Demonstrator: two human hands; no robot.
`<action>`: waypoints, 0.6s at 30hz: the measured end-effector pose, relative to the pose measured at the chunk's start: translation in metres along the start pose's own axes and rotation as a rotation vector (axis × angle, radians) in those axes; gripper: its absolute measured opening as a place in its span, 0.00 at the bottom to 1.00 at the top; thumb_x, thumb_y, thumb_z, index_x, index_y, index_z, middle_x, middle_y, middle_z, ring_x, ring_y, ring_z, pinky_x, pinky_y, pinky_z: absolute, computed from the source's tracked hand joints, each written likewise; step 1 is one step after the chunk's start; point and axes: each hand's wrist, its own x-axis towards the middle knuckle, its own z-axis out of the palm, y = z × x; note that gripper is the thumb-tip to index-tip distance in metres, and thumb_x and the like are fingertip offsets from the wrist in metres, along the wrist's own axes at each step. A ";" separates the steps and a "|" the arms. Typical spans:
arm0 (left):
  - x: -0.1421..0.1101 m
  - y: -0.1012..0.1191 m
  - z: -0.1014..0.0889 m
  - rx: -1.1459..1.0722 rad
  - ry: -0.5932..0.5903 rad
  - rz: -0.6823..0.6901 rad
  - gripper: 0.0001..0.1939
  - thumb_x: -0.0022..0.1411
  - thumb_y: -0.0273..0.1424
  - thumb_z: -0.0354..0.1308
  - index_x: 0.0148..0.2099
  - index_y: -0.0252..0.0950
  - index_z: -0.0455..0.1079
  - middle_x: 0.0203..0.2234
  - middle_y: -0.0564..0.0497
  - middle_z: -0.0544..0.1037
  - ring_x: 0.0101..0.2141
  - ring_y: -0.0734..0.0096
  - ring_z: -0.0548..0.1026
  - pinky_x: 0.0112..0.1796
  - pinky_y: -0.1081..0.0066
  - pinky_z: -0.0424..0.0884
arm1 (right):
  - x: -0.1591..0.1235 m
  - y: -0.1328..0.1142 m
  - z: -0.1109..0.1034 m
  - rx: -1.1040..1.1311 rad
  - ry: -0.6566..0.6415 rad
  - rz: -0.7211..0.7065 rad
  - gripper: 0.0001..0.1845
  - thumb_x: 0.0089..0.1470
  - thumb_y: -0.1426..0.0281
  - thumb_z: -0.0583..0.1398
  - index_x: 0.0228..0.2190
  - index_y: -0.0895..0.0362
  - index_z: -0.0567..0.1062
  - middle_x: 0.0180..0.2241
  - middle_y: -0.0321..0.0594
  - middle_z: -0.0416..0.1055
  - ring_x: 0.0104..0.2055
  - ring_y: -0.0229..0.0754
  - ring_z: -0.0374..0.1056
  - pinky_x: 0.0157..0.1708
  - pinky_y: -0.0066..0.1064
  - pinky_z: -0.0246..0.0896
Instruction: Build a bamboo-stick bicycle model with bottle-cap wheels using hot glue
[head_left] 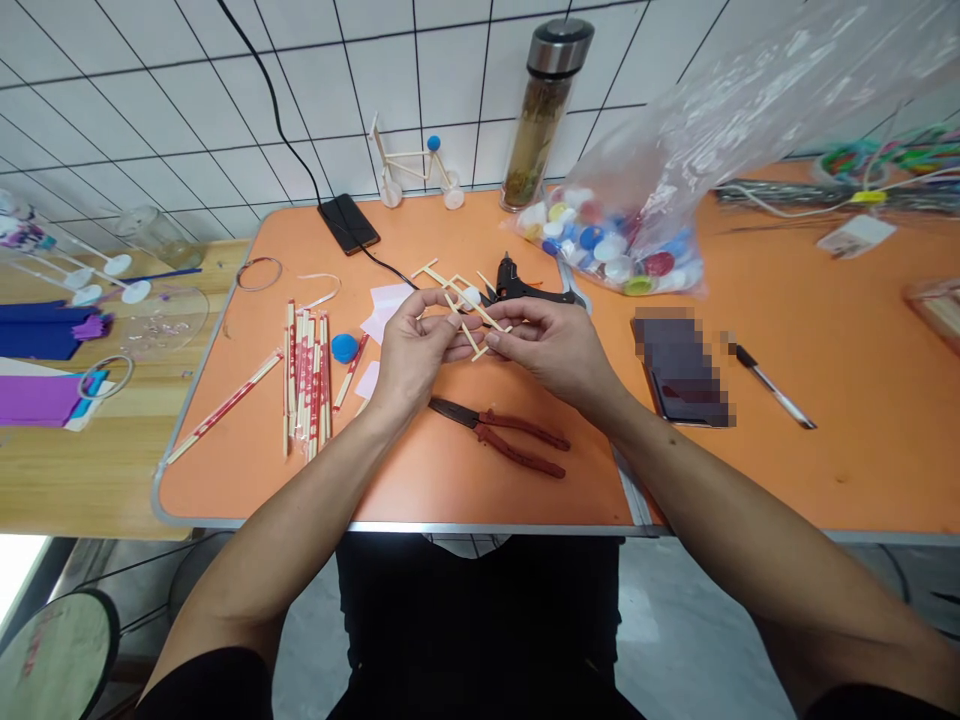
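Head view over an orange folding table (217, 480): a wooden stick frame (466, 312) lies between the hands, held up just off the tabletop. The left hand (415, 352) and right hand (551, 350) both grasp it from either side, fingers curled and fingertips nearly meeting at its sticks. The forearms angle inward from 7 and 5 o'clock. A hot glue gun (521, 283) sits just beyond the hands at 12 o'clock, and red-handled pliers (521, 438) lie at 6 o'clock. Paper-wrapped chopsticks (306, 385) lie at 9 o'clock, with a blue bottle cap (345, 347) beside them. A plastic bag of bottle caps (611, 240) rests at 1 o'clock.
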 end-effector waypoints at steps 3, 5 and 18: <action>0.000 0.000 0.000 0.002 0.004 -0.004 0.16 0.66 0.33 0.75 0.50 0.41 0.72 0.34 0.54 0.90 0.35 0.65 0.92 0.39 0.70 0.88 | 0.001 0.001 0.000 0.000 0.011 -0.004 0.21 0.50 0.61 0.80 0.45 0.54 0.90 0.42 0.42 0.87 0.42 0.47 0.82 0.45 0.40 0.83; -0.001 0.001 0.001 0.005 0.006 -0.011 0.17 0.66 0.34 0.75 0.51 0.41 0.72 0.34 0.53 0.90 0.36 0.64 0.92 0.40 0.70 0.88 | 0.001 0.002 0.000 0.007 0.015 -0.003 0.21 0.49 0.60 0.80 0.45 0.54 0.90 0.41 0.42 0.87 0.42 0.47 0.82 0.45 0.41 0.83; -0.001 0.002 0.001 0.011 0.011 -0.021 0.18 0.65 0.35 0.77 0.50 0.42 0.72 0.34 0.54 0.90 0.36 0.65 0.92 0.40 0.71 0.88 | 0.001 0.000 0.001 -0.017 0.020 -0.024 0.21 0.50 0.58 0.81 0.43 0.53 0.91 0.40 0.41 0.87 0.39 0.46 0.81 0.42 0.40 0.83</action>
